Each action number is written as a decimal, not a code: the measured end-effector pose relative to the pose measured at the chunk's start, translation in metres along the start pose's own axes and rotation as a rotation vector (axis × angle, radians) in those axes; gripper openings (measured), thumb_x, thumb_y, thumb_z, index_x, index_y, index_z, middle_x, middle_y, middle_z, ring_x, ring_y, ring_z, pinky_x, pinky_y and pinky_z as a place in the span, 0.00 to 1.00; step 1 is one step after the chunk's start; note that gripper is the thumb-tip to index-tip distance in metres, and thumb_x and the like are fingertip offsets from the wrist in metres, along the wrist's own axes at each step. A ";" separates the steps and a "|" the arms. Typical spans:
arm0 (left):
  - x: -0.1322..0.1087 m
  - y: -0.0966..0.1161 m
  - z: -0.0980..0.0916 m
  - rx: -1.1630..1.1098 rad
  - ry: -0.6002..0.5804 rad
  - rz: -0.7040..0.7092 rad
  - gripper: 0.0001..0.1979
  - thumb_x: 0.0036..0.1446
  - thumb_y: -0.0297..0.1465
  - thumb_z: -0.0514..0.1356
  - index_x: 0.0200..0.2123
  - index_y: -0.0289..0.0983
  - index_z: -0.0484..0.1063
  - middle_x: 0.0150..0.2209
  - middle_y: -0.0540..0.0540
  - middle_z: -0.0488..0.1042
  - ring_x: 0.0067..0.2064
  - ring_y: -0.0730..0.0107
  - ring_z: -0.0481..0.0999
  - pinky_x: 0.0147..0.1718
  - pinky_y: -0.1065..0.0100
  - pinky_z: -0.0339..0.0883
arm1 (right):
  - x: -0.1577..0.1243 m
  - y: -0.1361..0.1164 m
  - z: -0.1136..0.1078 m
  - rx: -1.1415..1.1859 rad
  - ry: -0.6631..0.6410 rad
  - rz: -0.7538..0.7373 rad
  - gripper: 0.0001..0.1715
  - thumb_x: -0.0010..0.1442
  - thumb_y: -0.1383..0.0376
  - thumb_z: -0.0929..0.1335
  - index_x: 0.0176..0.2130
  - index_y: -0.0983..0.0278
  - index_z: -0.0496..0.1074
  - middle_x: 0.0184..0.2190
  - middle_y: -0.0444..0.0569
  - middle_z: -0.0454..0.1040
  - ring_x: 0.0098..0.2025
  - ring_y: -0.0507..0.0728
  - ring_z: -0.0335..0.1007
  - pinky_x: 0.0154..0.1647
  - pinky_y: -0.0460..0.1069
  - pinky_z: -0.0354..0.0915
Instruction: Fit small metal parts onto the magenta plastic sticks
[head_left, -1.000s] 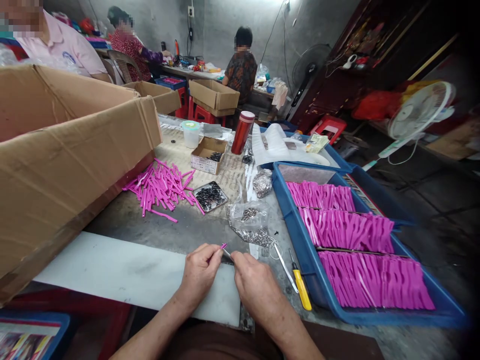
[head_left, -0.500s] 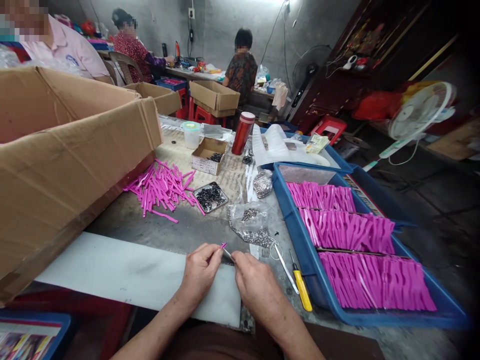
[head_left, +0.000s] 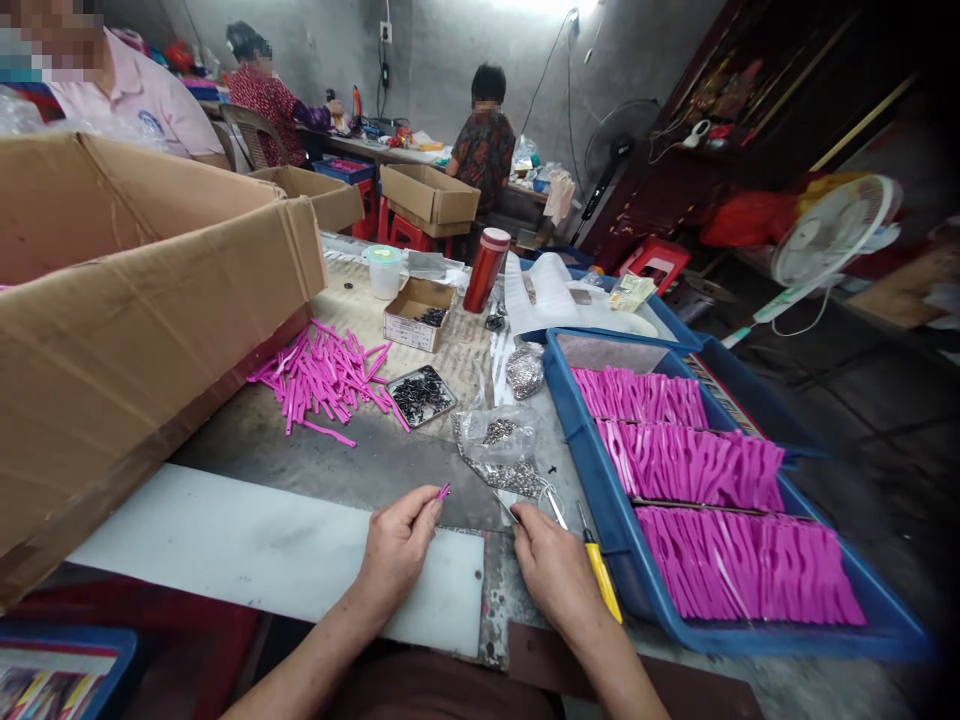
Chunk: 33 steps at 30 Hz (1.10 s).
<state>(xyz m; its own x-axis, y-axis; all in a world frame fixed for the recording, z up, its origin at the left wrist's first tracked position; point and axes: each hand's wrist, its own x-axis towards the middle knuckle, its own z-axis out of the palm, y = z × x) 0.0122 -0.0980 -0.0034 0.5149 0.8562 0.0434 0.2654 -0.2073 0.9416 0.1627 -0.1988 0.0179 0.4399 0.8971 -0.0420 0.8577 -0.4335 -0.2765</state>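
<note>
My left hand (head_left: 399,545) is closed, pinching a small pink plastic piece (head_left: 445,490) whose tip shows past the thumb and forefinger. To the right, my right hand (head_left: 559,565) is closed round a thin metal tool (head_left: 506,505); its exact kind is not clear. The tool's tip points toward a plastic bag of small metal parts (head_left: 499,435). A yellow-handled screwdriver (head_left: 602,580) lies beside my right hand, and a white-handled tool (head_left: 553,503) with a string loop is partly hidden behind it. Farther off are a pile of pink plastic strips (head_left: 322,375) and a tray of small black parts (head_left: 421,395).
A large cardboard box (head_left: 150,290) stands at left, a white board (head_left: 300,545) under my left hand. At right, a blue crate (head_left: 592,480) holds rows of pink strips. A red flask (head_left: 486,270) and small carton (head_left: 418,315) stand behind. Several people sit beyond.
My right hand has moved right with the metal tool, away from the pink piece in my left hand. My left hand has stayed nearly in place.
</note>
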 end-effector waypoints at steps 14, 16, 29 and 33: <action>0.003 -0.001 -0.003 -0.291 -0.009 -0.120 0.13 0.49 0.33 0.54 0.35 0.33 0.71 0.21 0.49 0.68 0.17 0.80 0.61 0.13 0.78 0.57 | 0.002 0.010 0.014 -0.051 0.216 -0.026 0.11 0.54 0.72 0.58 0.33 0.68 0.68 0.28 0.51 0.68 0.34 0.57 0.63 0.35 0.50 0.58; 0.003 0.002 -0.003 -0.330 -0.014 -0.137 0.13 0.48 0.33 0.54 0.35 0.32 0.71 0.21 0.49 0.68 0.16 0.81 0.60 0.12 0.78 0.55 | 0.002 0.007 0.014 0.068 0.286 -0.060 0.11 0.54 0.70 0.58 0.33 0.67 0.67 0.28 0.51 0.68 0.34 0.57 0.63 0.36 0.50 0.58; -0.005 0.022 -0.005 -0.234 -0.064 0.035 0.11 0.48 0.30 0.55 0.35 0.34 0.75 0.20 0.50 0.66 0.18 0.78 0.62 0.18 0.74 0.62 | 0.006 -0.059 0.016 0.687 0.333 -0.084 0.08 0.54 0.66 0.59 0.29 0.65 0.65 0.24 0.45 0.66 0.27 0.52 0.62 0.27 0.46 0.58; -0.009 0.025 -0.003 -0.193 -0.058 0.095 0.11 0.50 0.28 0.54 0.35 0.34 0.74 0.17 0.52 0.61 0.18 0.76 0.62 0.18 0.74 0.62 | 0.004 -0.059 0.018 0.705 0.401 -0.091 0.08 0.55 0.66 0.58 0.27 0.64 0.63 0.23 0.45 0.65 0.26 0.52 0.60 0.28 0.46 0.58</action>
<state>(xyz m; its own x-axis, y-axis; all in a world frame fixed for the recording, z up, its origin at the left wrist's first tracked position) 0.0117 -0.1089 0.0205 0.5775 0.8073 0.1211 0.0551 -0.1865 0.9809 0.1088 -0.1674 0.0165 0.5533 0.7693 0.3194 0.5841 -0.0850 -0.8072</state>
